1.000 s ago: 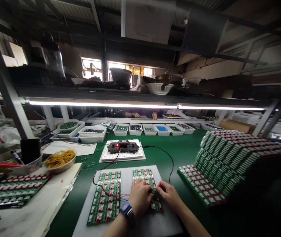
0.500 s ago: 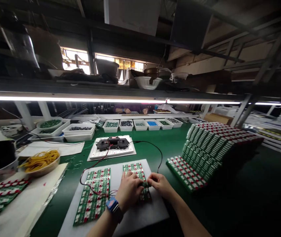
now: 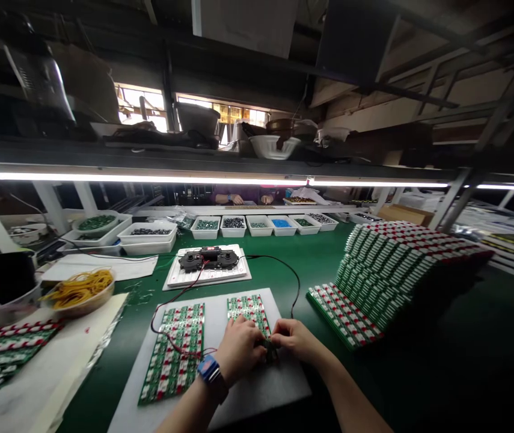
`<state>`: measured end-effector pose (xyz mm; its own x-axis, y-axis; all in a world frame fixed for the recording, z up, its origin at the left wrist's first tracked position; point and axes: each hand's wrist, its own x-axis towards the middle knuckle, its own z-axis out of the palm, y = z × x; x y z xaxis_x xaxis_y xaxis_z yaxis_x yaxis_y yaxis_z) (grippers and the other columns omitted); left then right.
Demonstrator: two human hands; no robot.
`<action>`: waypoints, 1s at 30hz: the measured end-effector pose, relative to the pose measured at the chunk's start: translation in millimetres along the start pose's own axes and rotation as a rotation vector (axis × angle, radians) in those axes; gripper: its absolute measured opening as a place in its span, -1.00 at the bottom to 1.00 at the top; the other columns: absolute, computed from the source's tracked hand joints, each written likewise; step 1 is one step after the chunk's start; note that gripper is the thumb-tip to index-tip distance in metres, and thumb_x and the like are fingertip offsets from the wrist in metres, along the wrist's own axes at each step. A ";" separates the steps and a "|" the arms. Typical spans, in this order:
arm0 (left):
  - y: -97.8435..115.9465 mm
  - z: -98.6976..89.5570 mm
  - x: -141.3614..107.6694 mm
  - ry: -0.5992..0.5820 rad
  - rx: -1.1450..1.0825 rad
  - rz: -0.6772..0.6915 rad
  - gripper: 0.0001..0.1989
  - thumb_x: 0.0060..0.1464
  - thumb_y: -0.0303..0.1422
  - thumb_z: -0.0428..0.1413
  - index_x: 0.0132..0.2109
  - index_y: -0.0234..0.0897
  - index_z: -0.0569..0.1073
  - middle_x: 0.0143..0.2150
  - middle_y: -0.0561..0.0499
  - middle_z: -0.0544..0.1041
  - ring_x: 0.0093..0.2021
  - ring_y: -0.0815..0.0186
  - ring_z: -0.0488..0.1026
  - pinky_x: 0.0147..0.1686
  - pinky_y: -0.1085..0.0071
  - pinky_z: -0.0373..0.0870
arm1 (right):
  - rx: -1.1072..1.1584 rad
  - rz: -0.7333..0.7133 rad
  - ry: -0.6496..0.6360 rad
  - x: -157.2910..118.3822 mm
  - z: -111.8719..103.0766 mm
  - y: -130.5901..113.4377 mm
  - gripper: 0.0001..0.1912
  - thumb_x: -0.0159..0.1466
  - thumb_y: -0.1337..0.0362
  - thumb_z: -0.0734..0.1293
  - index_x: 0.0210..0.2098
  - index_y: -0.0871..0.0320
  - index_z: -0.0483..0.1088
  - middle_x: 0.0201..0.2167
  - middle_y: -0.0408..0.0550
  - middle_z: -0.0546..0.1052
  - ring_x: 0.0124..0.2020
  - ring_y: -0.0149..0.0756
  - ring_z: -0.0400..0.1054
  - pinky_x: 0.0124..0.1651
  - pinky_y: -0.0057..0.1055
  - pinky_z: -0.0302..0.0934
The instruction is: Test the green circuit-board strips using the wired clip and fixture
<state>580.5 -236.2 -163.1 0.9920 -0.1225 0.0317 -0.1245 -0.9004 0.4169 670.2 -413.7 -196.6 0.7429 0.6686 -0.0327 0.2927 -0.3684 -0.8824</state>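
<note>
Green circuit board (image 3: 248, 313) on white foam sheet (image 3: 257, 394): your left hand (image 3: 238, 352) and right hand (image 3: 295, 338) curl closed on its near end.

The circuit boards (image 3: 250, 308) are green, patterned with rows of red and white, and lie on a white foam pad (image 3: 284, 385). The stacked boards (image 3: 387, 276) repeat those rows. The bench mat (image 3: 320, 264) is deep green, the rubber bands (image 3: 79, 286) yellow, the watch strap (image 3: 209, 368) bright blue, and one white tray (image 3: 279, 233) holds blue parts (image 3: 278, 222).
</note>
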 end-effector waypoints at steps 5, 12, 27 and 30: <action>1.0 2.0 0.0 -0.009 0.009 -0.053 -0.84 0.05 -0.30 0.14 -0.25 -0.06 0.62 -0.21 0.03 0.59 -0.03 0.11 0.36 0.00 0.18 0.21 | -0.020 0.010 0.020 0.8 3.5 1.0 -0.83 0.11 0.24 0.31 -0.55 0.17 0.32 -0.59 -0.21 0.37 -0.48 -0.39 0.21 -0.40 -0.48 0.05; 3.8 1.3 1.1 -0.008 0.010 -0.089 -0.83 0.02 -0.30 0.13 -0.26 -0.05 0.62 -0.22 0.03 0.59 -0.02 0.10 0.37 0.01 0.17 0.23 | -0.072 -0.001 0.041 2.1 7.5 6.2 -0.85 0.14 0.27 0.29 -0.53 0.17 0.29 -0.58 -0.21 0.37 -0.47 -0.39 0.20 -0.40 -0.48 0.06; -0.5 21.8 -9.4 0.098 -0.086 -0.105 -0.76 0.09 -0.30 0.08 -0.13 -0.11 0.59 -0.15 -0.04 0.54 0.03 0.12 0.34 0.20 0.12 0.12 | -0.229 -0.025 0.224 4.2 22.5 11.2 -0.60 0.19 -0.07 0.24 -0.55 0.13 0.27 -0.60 -0.19 0.36 -0.50 -0.35 0.23 -0.40 -0.44 0.07; -2.4 23.9 -8.7 0.112 -0.102 -0.100 -0.75 0.09 -0.31 0.09 -0.10 -0.08 0.59 -0.15 -0.03 0.53 0.04 0.12 0.33 0.22 0.10 0.09 | -0.245 -0.013 0.285 3.1 26.8 15.2 -0.55 0.18 -0.13 0.20 -0.56 0.11 0.25 -0.62 -0.20 0.33 -0.51 -0.35 0.21 -0.41 -0.44 0.05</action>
<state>571.6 -243.0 -186.1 0.9963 0.0177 0.0843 -0.0281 -0.8583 0.5125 660.8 -399.9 -222.7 0.8659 0.4802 0.1399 0.4125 -0.5276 -0.7426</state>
